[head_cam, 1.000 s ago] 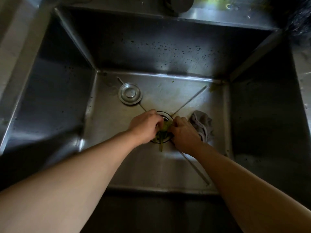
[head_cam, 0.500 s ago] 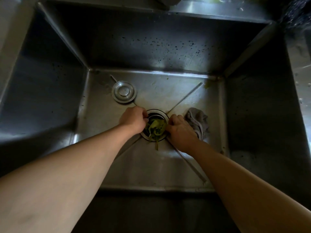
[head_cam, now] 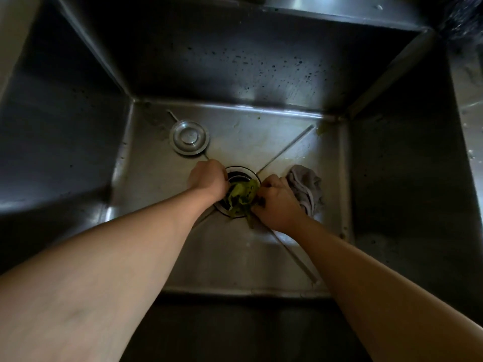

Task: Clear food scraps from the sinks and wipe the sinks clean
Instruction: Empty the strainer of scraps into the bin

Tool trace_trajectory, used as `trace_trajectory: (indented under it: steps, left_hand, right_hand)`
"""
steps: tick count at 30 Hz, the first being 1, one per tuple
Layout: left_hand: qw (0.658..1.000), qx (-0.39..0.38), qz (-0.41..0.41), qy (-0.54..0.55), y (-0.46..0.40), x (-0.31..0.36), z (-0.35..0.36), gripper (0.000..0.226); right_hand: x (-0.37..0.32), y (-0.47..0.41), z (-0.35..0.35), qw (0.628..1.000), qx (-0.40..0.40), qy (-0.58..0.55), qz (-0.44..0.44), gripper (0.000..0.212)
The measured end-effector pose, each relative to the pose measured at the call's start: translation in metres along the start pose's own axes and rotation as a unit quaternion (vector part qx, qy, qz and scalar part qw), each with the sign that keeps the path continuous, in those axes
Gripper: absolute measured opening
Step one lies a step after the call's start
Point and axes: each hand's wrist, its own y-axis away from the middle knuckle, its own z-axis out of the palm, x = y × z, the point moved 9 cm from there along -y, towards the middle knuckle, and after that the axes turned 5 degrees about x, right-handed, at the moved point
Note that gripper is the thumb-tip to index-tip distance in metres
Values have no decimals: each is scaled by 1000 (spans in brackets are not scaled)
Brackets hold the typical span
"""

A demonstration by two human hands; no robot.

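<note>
A deep steel sink [head_cam: 261, 262] fills the head view. At the middle of its floor is the round drain [head_cam: 239, 171], with a clump of wet green leafy scraps [head_cam: 243, 195] lying over it. My left hand [head_cam: 207, 180] is closed at the drain's left rim, fingers curled into the scraps. My right hand [head_cam: 278, 202] is closed at the drain's right rim, pinching the same clump. A crumpled grey cloth [head_cam: 305, 188] lies on the sink floor just right of my right hand. The drain's inside is mostly hidden.
A round metal drain stopper [head_cam: 189, 137] lies loose on the sink floor at the back left. Dark specks dot the back wall [head_cam: 248, 61]. A yellowish smear [head_cam: 322, 129] sits in the back right corner. The counter edge [head_cam: 470, 105] runs along the right.
Both hands have stayed at the drain. The green scraps are bunched higher between the two hands, and my right hand has closed in on them. The camera has dipped closer.
</note>
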Motion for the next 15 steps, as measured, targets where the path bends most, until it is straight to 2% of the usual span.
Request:
trace_trajectory:
  steps: [5, 10, 15]
  left_hand:
    - [1000, 13, 7, 6, 2, -3, -6, 16]
    - [998, 27, 0, 55, 6, -8, -21, 15]
    - [996, 22, -1, 85, 17, -8, -42, 18]
  right_hand:
    - [0, -8, -3, 998, -8, -55, 33, 22]
    - [-10, -5, -31, 992, 42, -109, 41, 17]
    - [-13, 9, -65, 973, 95, -185, 102, 23]
